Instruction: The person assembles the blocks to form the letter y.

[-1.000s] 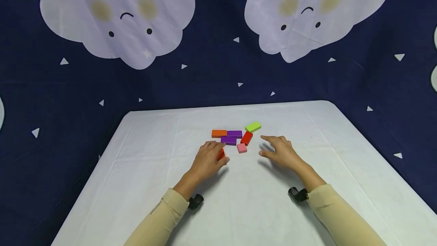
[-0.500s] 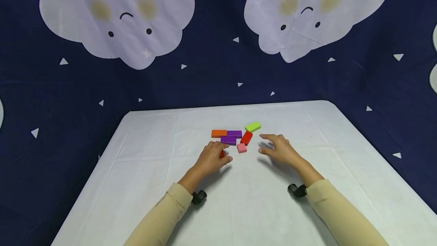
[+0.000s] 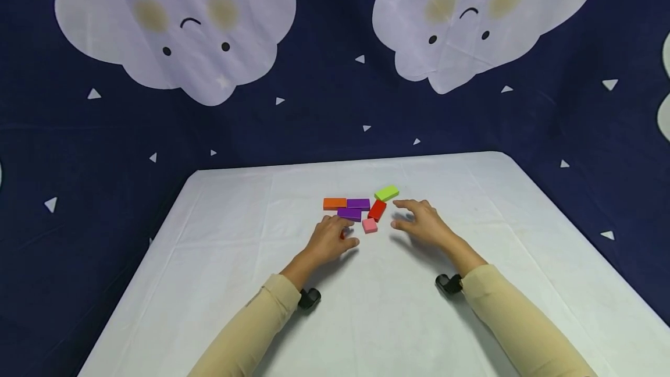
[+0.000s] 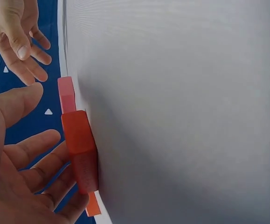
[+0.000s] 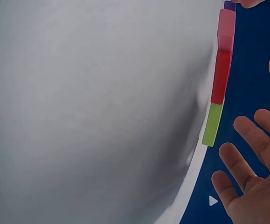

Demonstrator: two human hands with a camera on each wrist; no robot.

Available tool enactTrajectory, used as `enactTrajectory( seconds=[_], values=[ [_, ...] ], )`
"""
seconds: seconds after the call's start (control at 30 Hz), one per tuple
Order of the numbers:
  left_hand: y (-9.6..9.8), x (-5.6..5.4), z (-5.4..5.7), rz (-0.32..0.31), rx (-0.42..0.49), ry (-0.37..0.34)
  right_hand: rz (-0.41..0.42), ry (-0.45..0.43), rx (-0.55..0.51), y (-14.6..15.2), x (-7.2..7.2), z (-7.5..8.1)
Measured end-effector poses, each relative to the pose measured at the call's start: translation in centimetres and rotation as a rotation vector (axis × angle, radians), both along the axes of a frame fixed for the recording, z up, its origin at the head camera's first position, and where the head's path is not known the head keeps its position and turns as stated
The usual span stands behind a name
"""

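- Seven small blocks appear on the white desk (image 3: 377, 319), grouped toward its far side, between and beyond the two hands.
- Left grip (image 3: 327, 242), a bare hand: fingers loosely extended, thumb held apart, clasping nothing. Its fingers lie alongside the red-orange block (image 4: 81, 151); whether they touch it cannot be told.
- The red-orange block lies nearer the person than the purple pair and is mostly hidden by the hand in the head view.
- Right grip (image 3: 425, 224), a bare hand: fingers spread and relaxed, holding nothing, just to the right of the red block (image 3: 377, 210) and apart from it.
- Orange block (image 3: 335, 204): end to end with the far purple block (image 3: 358, 205). The near purple block (image 3: 349, 214) lies just in front of their join.
- Red block: set obliquely, right of the purple pair. The lime-green block (image 3: 386, 193) lies aslant beyond it, and the pink block (image 3: 369, 226) just beside its near end.
- Beige sleeves (image 3: 251, 324) cover both forearms.
- Dark blue backdrop (image 3: 314, 132): printed with pale clouds and small triangles, behind the desk.
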State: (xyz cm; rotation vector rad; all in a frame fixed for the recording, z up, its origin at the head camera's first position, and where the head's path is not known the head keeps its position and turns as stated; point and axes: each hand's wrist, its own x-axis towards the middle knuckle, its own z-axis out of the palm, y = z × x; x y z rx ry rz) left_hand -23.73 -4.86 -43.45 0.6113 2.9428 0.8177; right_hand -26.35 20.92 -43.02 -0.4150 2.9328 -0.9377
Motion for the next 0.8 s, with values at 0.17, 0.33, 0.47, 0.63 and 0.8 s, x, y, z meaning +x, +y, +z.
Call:
enactTrajectory(
  seconds=[0.17,0.33,0.47,0.63,0.8],
  values=[
    [0.3,-0.5,-0.3,0.022,0.015,-0.037,-0.003,-0.007,-0.015,0.0,-0.8,-0.1],
    [0.7,-0.8,-0.3,0.044,0.020,-0.079,0.000,-0.030,-0.027,0.0,-1.4,-0.2],
    [1.1,-1.1,-0.3,0.061,0.018,-0.093,-0.012,-0.043,-0.033,-0.1,-1.9,0.0],
    [1.5,-1.4,-0.4,0.076,0.015,-0.097,-0.022,-0.052,-0.040,0.1,-2.9,-0.1],
    [1.7,-1.6,-0.5,0.086,0.023,-0.100,-0.032,-0.077,-0.068,0.5,-3.8,-0.1]
  ],
)
